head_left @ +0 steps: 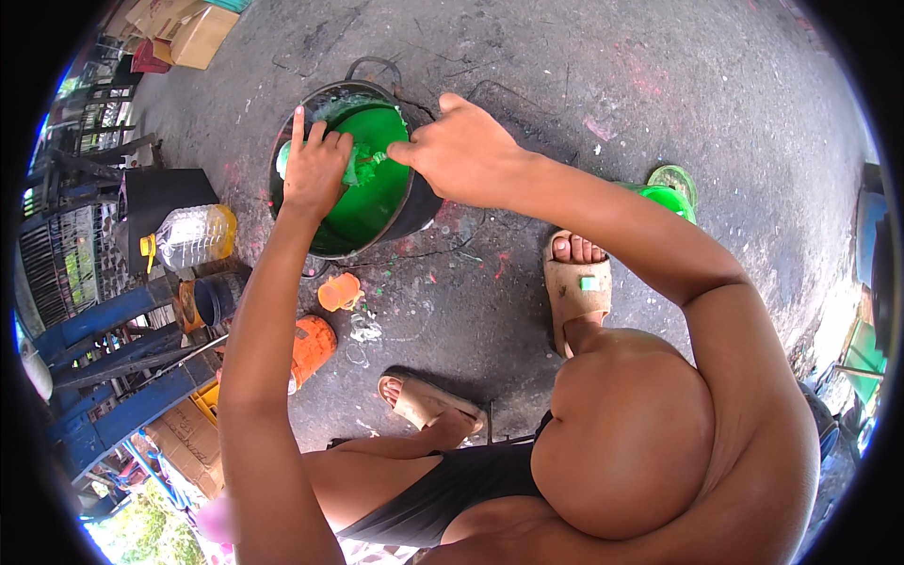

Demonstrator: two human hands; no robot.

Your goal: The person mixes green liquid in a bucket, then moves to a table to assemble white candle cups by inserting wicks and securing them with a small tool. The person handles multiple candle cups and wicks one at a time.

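Observation:
A dark round pot (410, 209) with loop handles stands on the floor, holding bright green liquid (377, 202). Over its left part is my left hand (316, 171), fingers curled down on a pale green lumpy piece (361, 168), with the index finger stretched toward the far rim. Some of the same pale green shows left of that hand, and its middle is hidden under the palm. From the right, my right hand (463, 151) reaches over the rim. Its closed fingertips pinch the right end of the lumpy piece.
An orange cup (340, 292) and an orange tub (313, 347) are near the pot. Left lies a clear jug (196, 235) with yellow liquid, beside a blue wooden frame (132, 414). Green containers (667, 196) stand right, beyond my sandalled foot (579, 282). Cardboard boxes (202, 38) are far left.

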